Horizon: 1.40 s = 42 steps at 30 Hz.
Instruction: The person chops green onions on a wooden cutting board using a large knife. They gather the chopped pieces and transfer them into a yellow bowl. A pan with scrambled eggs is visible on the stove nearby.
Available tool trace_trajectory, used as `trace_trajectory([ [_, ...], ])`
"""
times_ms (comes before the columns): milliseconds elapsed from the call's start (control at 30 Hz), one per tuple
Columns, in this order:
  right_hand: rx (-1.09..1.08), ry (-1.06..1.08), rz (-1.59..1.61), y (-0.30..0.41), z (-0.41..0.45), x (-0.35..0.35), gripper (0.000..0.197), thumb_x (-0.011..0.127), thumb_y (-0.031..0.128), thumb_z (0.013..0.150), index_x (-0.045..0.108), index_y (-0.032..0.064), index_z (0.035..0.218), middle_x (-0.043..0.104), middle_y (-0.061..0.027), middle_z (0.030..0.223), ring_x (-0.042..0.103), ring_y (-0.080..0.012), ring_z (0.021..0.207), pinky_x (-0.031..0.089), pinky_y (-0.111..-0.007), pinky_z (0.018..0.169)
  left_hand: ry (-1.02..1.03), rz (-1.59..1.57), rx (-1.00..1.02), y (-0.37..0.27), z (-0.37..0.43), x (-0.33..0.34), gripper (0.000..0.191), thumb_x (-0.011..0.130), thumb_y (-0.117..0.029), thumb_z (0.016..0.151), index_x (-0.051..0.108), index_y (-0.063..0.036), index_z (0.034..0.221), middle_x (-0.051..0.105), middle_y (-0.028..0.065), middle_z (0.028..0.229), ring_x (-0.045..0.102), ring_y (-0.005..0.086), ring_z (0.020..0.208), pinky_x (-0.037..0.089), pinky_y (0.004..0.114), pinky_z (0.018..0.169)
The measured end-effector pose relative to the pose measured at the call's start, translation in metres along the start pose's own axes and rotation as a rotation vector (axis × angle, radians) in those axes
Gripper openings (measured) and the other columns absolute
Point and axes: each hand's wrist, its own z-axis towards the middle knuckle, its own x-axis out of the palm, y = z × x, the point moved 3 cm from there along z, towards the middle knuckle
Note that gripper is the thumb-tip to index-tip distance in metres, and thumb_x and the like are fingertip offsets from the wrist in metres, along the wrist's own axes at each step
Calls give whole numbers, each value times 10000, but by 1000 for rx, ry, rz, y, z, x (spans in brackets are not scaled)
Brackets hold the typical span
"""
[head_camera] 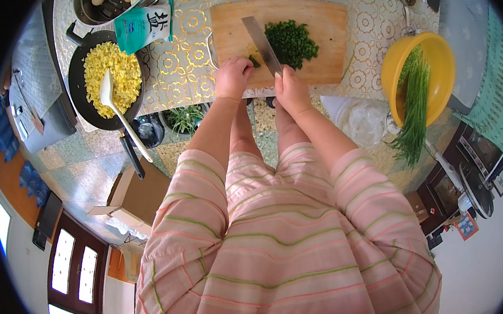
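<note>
A wooden cutting board (329, 24) lies on the table before me. My right hand (292, 90) grips the handle of a kitchen knife, its broad steel blade (262, 42) pointing away and slightly left over the board. At the board's near left part, my left hand (233, 77) has its fingers curled at a small bunch of greens (254, 61), which pokes out by the fingertips left of the blade. Most of that bunch is hidden by the hand. To the right of the blade sits a pile of chopped green chives (291, 44).
A black frying pan (76, 97) with yellow egg pieces (119, 85) and a white spatula (107, 90) stands left, handle past the table edge. Near it are a teal-and-white bag (144, 26) and a pot (82, 13) of eggs. Right, a yellow bowl (442, 73) holds long chives (415, 97).
</note>
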Motion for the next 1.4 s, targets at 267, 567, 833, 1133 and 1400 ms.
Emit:
trace_trajectory([
  [267, -160, 172, -197, 16, -6, -11, 144, 498, 104, 853, 491, 35, 979, 601, -185, 903, 628, -385, 722, 514, -485, 617, 44, 22, -93, -2, 2, -2, 132, 719, -185, 744, 688, -110, 848, 653, 74, 855, 607, 295, 845, 496, 403, 737],
  [567, -107, 145, -216, 15, 7, 20, 224, 501, 121, 860, 484, 35, 1065, 597, -195, 928, 630, -391, 707, 513, -489, 613, 19, 54, 4, 4, 1, 2, 82, 681, -200, 756, 659, -124, 777, 635, 44, 801, 606, 293, 812, 500, 406, 711],
  [833, -99, -57, 53, -1, 4, 8, 198, 504, 188, 900, 494, 35, 1024, 602, -180, 957, 617, -384, 690, 504, -491, 618, -68, 34, 6, -5, -2, 1, 135, 734, -170, 723, 655, -98, 805, 643, 63, 826, 604, 297, 808, 494, 397, 699],
  [1133, -233, 70, -143, 7, -9, -22, 149, 509, 171, 902, 518, 56, 997, 603, -158, 886, 626, -366, 673, 519, -458, 578, -4, 79, -102, 2, -7, -5, 174, 740, -224, 733, 666, -85, 805, 640, 74, 814, 604, 287, 800, 486, 400, 688],
  [1400, -198, 138, -149, 16, -12, -20, 163, 517, 148, 880, 524, 61, 1018, 609, -141, 882, 635, -355, 688, 529, -441, 594, -103, 60, 13, 2, -19, -11, 157, 707, -225, 778, 675, -87, 844, 642, 68, 875, 612, 285, 846, 500, 386, 731],
])
